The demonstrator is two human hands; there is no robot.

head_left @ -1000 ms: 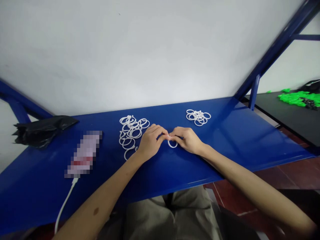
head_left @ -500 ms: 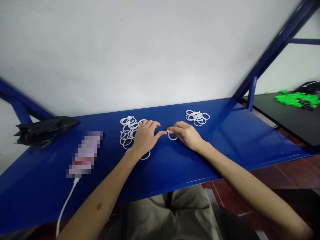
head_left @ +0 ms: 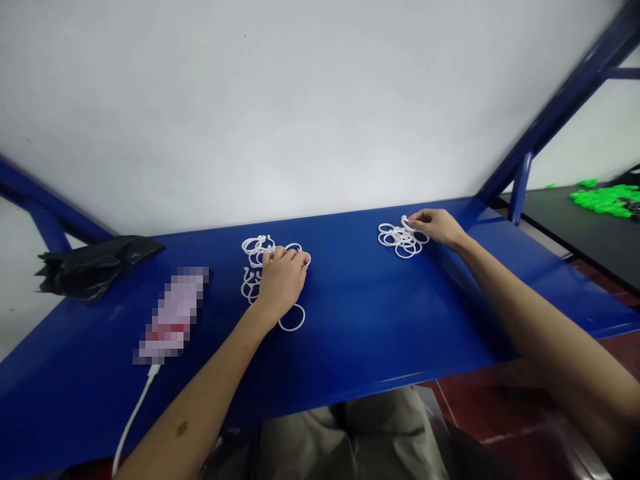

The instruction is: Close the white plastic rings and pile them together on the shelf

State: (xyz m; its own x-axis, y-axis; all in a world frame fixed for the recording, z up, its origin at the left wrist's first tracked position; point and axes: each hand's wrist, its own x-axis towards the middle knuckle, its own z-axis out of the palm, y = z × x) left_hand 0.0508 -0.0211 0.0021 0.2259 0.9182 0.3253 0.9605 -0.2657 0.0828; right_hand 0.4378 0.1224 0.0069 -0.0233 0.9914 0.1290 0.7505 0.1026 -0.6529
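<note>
Here, nearest me, my greyish-green trousers (head_left: 380, 443) show below the edge of the blue table (head_left: 350, 347). On my left, a white cable (head_left: 131, 420) runs up to a pixelated, phone-like slab (head_left: 173, 310). A lone white ring (head_left: 292, 331) lies flat just beside my left wrist. My left hand (head_left: 283, 283) bends palm-down over the left heap of white plastic rings (head_left: 256, 257), hiding part of it; I can't tell whether its fingers grip one. Farther off, my right hand (head_left: 435, 227) pinches a knobbed white ring (head_left: 405, 220), thumb and fingertips together, at the far side of the smaller right-hand cluster (head_left: 403, 238). A crumpled black plastic bag (head_left: 100, 263) lies at far left, and behind everything rises the whitish wall (head_left: 300, 120).
</note>
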